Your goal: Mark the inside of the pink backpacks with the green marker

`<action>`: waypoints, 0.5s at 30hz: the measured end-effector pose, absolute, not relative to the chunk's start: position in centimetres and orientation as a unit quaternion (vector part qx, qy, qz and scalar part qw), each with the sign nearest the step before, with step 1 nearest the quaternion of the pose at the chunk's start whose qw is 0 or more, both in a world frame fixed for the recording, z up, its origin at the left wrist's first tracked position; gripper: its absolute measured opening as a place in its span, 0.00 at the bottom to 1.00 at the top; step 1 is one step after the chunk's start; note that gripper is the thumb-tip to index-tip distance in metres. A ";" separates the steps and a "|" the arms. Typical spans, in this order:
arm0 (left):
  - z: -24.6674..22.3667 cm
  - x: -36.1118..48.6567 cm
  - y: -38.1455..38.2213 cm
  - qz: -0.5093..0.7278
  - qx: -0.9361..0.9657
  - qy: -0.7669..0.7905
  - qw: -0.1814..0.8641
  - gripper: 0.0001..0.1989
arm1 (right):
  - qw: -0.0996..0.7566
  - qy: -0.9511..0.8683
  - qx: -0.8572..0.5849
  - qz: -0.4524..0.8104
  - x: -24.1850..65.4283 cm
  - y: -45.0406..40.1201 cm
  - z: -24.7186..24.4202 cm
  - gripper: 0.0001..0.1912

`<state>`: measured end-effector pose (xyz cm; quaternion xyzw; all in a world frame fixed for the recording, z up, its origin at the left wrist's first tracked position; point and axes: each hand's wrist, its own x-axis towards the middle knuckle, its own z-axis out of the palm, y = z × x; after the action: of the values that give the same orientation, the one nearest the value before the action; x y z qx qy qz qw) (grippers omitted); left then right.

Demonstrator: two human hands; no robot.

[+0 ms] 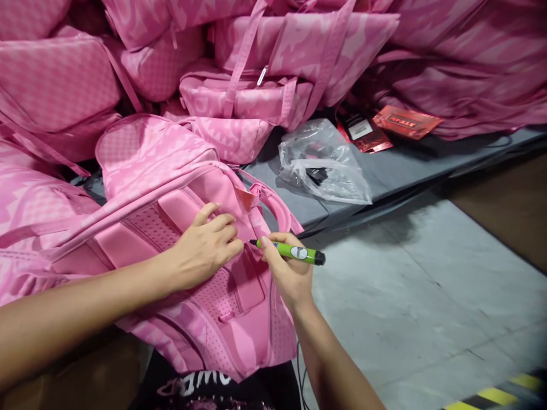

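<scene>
A pink camouflage backpack [252, 336] lies tilted across my lap and the table edge, its padded, mesh-dotted back panel facing up. My left hand [211, 242] holds the fabric near its upper middle, fingers bent and the tips partly hidden against it. Between the thumb and fingers of my right hand [293, 273] is a green marker [294, 250] with black ends. Its dark tip points left, at or just above the pink fabric beside my left thumb. An orange tag [245, 199] sits near the bag's top loop handle [276, 205].
Pink bags are piled along the back, including a tote [316, 51] and a checkered bag [60, 80]. On the grey-covered table [384, 176] lie a clear plastic bag [329, 165] and red-orange packets [405, 122]. Yellow-black striped tape [491, 396] marks the floor.
</scene>
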<state>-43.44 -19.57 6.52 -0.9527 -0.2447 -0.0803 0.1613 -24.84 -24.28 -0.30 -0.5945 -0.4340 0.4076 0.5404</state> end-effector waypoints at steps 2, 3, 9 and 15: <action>6.4 -43.5 -19.7 -0.077 -0.951 -0.245 0.169 0.13 | 0.540 -0.449 -0.584 0.407 -25.4 -24.1 -0.4 0.13; 6.4 -43.5 -19.7 -0.077 -0.951 -0.245 0.171 0.12 | 0.540 -0.455 -0.580 0.405 -25.6 -24.0 -0.4 0.13; 6.3 -43.5 -19.6 -0.081 -0.951 -0.245 0.172 0.12 | 0.545 -0.471 -0.575 0.388 -25.9 -23.8 -1.0 0.13; 6.3 -43.4 -19.5 -0.084 -0.948 -0.244 0.184 0.11 | 0.563 -0.447 -0.590 0.368 -25.8 -23.9 -1.8 0.14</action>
<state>-43.39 -19.52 6.29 -0.9484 -0.2439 -0.0841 0.1843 -25.77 -23.90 -1.79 -0.5903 -0.4470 0.3678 0.5626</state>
